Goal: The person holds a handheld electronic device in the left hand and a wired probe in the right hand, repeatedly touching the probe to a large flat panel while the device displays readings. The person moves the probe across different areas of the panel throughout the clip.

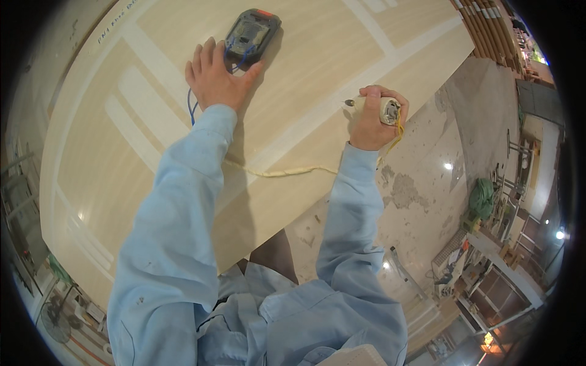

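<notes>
My left hand lies over the panel with its fingers spread, right beside a dark battery pack with a red mark at its far end. Index finger and thumb are at the pack's near side, where blue wires run out and pass under the hand. In my right hand is a small cream-coloured cylindrical motor tool, gripped near the panel's right edge. Its short dark tip points left. A yellowish taped cord leads from the tool leftward across the panel, disappearing beneath my left forearm.
The large pale wooden panel carries lighter stripes and rectangles. To the right is a stained floor. Brown boards stand at the far right, and a green bag sits near racks and clutter. A fan is at lower left.
</notes>
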Action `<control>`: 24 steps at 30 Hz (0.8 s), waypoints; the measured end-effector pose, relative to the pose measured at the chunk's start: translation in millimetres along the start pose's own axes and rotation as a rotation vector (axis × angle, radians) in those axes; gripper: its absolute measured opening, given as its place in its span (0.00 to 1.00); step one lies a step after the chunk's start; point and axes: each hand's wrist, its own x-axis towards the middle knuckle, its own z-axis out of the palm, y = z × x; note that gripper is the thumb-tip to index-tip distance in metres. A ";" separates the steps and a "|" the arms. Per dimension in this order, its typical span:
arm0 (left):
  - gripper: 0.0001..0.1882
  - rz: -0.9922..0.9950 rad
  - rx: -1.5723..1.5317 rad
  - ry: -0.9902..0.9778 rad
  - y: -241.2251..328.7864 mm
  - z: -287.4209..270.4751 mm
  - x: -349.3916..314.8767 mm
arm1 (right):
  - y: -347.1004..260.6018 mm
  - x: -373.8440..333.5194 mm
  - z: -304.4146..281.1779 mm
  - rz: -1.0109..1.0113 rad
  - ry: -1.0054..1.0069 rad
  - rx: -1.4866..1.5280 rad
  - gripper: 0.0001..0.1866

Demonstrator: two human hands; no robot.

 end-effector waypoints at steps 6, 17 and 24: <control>0.46 -0.003 0.009 0.006 -0.7 0.6 -0.6 | -0.3 0.2 -1.6 0.130 -0.106 -0.060 0.13; 0.46 -0.004 0.010 -0.020 -0.7 -1.7 -2.0 | 7.2 19.1 10.7 0.085 -0.043 -0.069 0.13; 0.46 0.008 0.028 -0.014 0.5 -1.9 -3.0 | 4.1 21.2 -5.6 -0.026 0.001 -0.085 0.13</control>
